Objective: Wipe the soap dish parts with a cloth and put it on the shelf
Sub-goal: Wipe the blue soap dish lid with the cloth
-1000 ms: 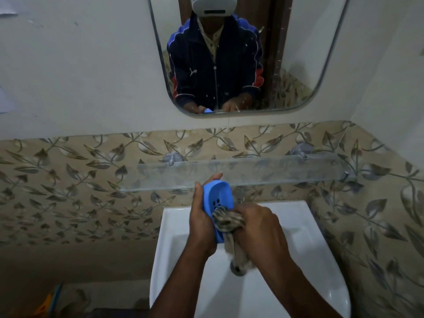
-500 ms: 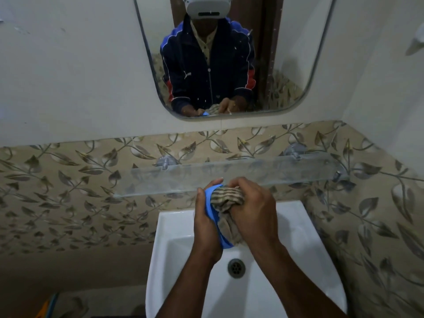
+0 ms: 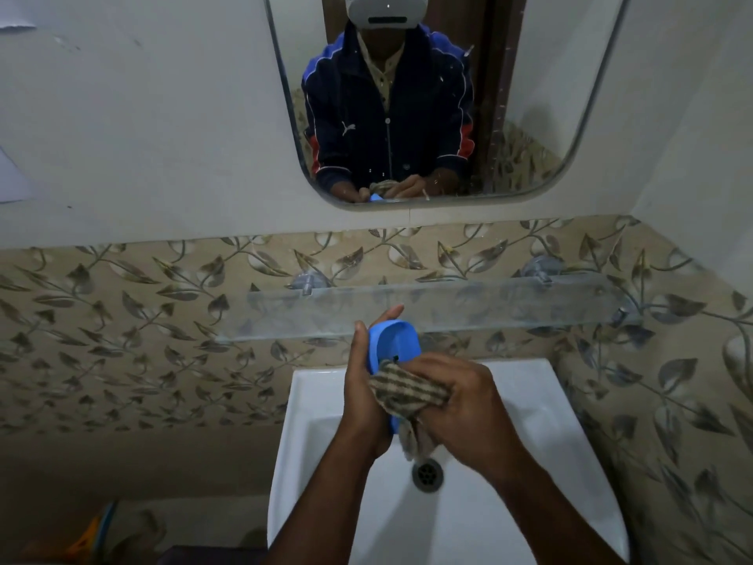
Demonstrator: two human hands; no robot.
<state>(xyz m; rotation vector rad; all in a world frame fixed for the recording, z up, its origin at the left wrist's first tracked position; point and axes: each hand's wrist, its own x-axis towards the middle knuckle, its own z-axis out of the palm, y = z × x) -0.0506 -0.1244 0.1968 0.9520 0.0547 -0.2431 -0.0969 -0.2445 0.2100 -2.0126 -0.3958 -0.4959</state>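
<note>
A blue oval soap dish part stands on edge over the sink, its hollow side turned right. My left hand grips it from the left, fingers wrapped behind its rim. My right hand holds a striped brown cloth and presses it into the lower half of the dish. A tail of the cloth hangs down towards the drain. The glass shelf runs along the wall just behind and above the dish.
A white sink lies below my hands, its drain under the cloth. A mirror hangs above the shelf on the white wall. Leaf-patterned tiles cover the lower walls. Orange and blue items lie low on the left.
My right hand has slid the cloth down from the top of the dish to its lower half, baring the blue upper end. The left hand keeps its grip.
</note>
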